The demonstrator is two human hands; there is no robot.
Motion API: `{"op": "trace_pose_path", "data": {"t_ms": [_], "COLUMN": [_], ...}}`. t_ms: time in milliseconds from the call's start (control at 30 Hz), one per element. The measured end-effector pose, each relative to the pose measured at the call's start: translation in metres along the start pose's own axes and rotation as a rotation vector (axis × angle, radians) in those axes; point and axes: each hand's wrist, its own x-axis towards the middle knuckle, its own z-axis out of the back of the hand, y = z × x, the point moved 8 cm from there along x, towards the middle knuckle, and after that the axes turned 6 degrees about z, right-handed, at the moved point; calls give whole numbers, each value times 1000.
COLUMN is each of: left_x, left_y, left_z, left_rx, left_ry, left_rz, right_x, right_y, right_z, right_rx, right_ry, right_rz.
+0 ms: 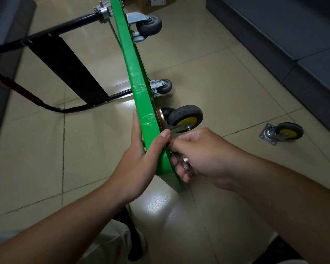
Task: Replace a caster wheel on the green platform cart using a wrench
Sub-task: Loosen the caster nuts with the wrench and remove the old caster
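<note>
Now the fingers of the right hand [204,155] are curled round a shiny wrench [186,163], low centre, against the deck's underside. The rim of the green platform cart [135,73], stood on edge mid-frame, is gripped by the left hand [139,161], thumb hooked over. Stiff and heavy, it is judged best steadied at that rim. A yellow-hubbed caster wheel [185,119] is mounted just above; a loose caster [283,133] lies at right.

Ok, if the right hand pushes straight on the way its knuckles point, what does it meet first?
Most likely the underside of the green cart deck, just beside the thumb of the left hand. The right hand, gripping the wrench, sits close against it, though the exact gap is hard to judge.
</note>
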Motion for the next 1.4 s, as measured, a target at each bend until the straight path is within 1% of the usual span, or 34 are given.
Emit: {"op": "trace_pose_path", "data": {"t_ms": [133,233,300,400,567,667,767,833,900,933,1033,1100,1133,1233,1400], "left_x": [-1,-4,-3,-1,5,9,10,11,13,13,11,11,11,12,14], "left_y": [-5,-16,-19,-15,-13,-12,-11,-11,-11,-11,-14,-14,-13,-14,-14], "left_z": [5,9,11,10,11,11,9,9,10,11,9,9,9,9,9], "left_rx": [94,244,272,231,205,130,88,84,81,83,101,110,115,132,140], "left_ry": [-28,-101,-124,-103,-101,-98,-87,-90,-102,-107,-105,-108,-113,-131,-142], "left_rz": [-6,-117,-158,-144,-154,-155,-160,-164,-163,-162,-161,-154,-155,-161,-152], "right_x": [4,5,7,10,31,45,53,50,40,33,8,-12,-19,-31,-26], "right_y": [-8,-18,-23,-38,-74,-91,-111,-127,-131,-128,-95,-67,-56,-40,-39], "right_z": [2,8,11,21,49,53,67,79,83,84,77,62,55,43,27], "right_rx": [-105,-110,-149,-214,-530,-636,-806,-855,-783,-744,-728,-677,-638,-521,-224], "right_ry": [-24,-5,36,95,-5,11,-32,-87,-127,-163,-233,-222,-213,-226,-202], "right_rz": [101,135,168,212,272,268,226,132,67,76,192,285,302,253,82]}}
